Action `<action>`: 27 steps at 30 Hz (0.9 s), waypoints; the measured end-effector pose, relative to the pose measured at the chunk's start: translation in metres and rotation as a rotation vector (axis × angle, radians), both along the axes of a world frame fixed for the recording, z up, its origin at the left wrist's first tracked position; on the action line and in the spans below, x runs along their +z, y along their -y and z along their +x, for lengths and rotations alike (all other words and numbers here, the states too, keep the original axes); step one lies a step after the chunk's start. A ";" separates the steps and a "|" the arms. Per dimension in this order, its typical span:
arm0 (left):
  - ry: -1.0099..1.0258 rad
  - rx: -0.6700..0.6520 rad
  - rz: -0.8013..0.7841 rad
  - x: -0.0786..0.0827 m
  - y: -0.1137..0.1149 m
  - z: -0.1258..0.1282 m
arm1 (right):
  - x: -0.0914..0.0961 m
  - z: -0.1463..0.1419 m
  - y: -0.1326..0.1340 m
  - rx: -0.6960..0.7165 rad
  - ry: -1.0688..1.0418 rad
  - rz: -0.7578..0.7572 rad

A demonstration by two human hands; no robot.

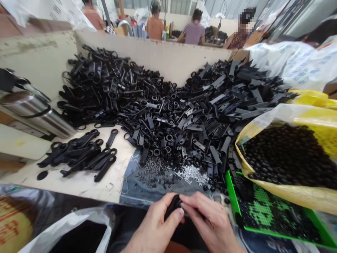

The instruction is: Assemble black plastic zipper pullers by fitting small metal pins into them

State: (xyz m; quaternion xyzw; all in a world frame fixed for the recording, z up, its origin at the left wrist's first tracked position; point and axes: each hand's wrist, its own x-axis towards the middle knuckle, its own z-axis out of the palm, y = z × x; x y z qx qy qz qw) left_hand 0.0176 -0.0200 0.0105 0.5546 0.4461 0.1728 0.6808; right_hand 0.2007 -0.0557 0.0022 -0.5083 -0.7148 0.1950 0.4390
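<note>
My left hand (155, 225) and my right hand (207, 221) meet at the near edge of the table, both pinched on one small black plastic part (174, 204). The fingers of both hands close over it, so its shape is mostly hidden. Just beyond them lie small metal pins (193, 174) and tiny black bits on a dark cloth (131, 182). A large heap of black plastic pieces (168, 105) fills the table behind.
A small set of black pieces (81, 154) lies apart at the left. A metal flask (34, 112) rests at the far left. A yellow bag of small black rings (289, 158) sits on a green tray (265, 225) at right. Several people sit behind the cardboard wall (163, 56).
</note>
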 end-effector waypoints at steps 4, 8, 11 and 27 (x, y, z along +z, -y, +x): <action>-0.079 -0.041 0.055 0.011 0.003 0.003 | -0.003 -0.004 0.010 -0.037 -0.130 -0.078; -0.072 -0.046 0.111 0.005 0.009 0.006 | -0.004 -0.012 0.019 -0.109 -0.205 -0.083; -0.048 -0.021 0.141 -0.004 0.012 0.008 | -0.012 -0.015 0.022 -0.148 -0.227 -0.021; -0.203 -0.163 0.704 -0.014 0.013 -0.030 | -0.035 -0.036 0.015 -0.017 -0.741 -0.710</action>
